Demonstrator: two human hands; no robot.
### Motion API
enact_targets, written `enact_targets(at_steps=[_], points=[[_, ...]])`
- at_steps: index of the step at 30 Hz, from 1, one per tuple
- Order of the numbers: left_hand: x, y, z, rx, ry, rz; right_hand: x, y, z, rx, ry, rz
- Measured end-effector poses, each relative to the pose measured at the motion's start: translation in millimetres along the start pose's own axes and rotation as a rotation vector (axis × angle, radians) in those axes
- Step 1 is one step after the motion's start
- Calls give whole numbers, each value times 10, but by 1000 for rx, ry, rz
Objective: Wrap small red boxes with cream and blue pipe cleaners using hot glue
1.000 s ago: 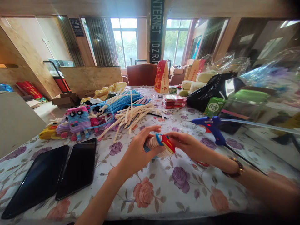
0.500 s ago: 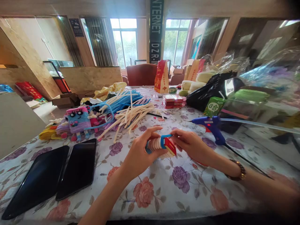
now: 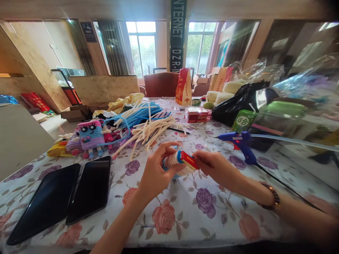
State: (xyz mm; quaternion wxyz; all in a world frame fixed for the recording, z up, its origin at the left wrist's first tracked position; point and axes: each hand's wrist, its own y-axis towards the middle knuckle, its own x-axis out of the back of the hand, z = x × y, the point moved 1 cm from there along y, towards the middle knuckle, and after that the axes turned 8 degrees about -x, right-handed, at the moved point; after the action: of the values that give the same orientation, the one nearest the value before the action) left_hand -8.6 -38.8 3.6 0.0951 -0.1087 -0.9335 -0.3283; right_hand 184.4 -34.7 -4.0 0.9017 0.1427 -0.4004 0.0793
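A small red and yellow cardboard box, like a matchbox [image 3: 189, 161], is partly wrapped in white and blue pipe cleaner [image 3: 173, 160]. My left hand [image 3: 158, 165] is closed around the wrapped end, thumb in front and fingers behind. A blue turn of pipe cleaner lies against the bare red part. At the box's right end, the fingertips of my right hand [image 3: 213, 165] are pinched against its edge; whether they also hold the loose pipe cleaner end is hidden.
A blue glue gun [image 3: 239, 141] stands at right with its cord trailing. Loose pipe cleaners [image 3: 150, 127] are heaped at centre-left, beside a finished doll [image 3: 91, 135]. Stacked red boxes [image 3: 196, 115] sit behind. Two black tablets [image 3: 90, 190] lie at left.
The blue pipe cleaner end that stood up over the box now lies down around it. My right hand has lowered to the box's right end, and the box has turned to show more red.
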Motion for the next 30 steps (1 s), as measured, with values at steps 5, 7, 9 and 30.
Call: enact_targets(at_steps=[5,7,9,30], points=[[-12,0,35,4,-84,-68,-40,-6,-26,32,14,-15],[-17,-2,31,-3,-93,-89,-37,-13,-12,33,30,2],[-19,-7,20,-12,-88,-114,-24,-25,11,46,29,-3],[-46,-75,25,-167,136,-149,62,-161,133,373,-330,-401]])
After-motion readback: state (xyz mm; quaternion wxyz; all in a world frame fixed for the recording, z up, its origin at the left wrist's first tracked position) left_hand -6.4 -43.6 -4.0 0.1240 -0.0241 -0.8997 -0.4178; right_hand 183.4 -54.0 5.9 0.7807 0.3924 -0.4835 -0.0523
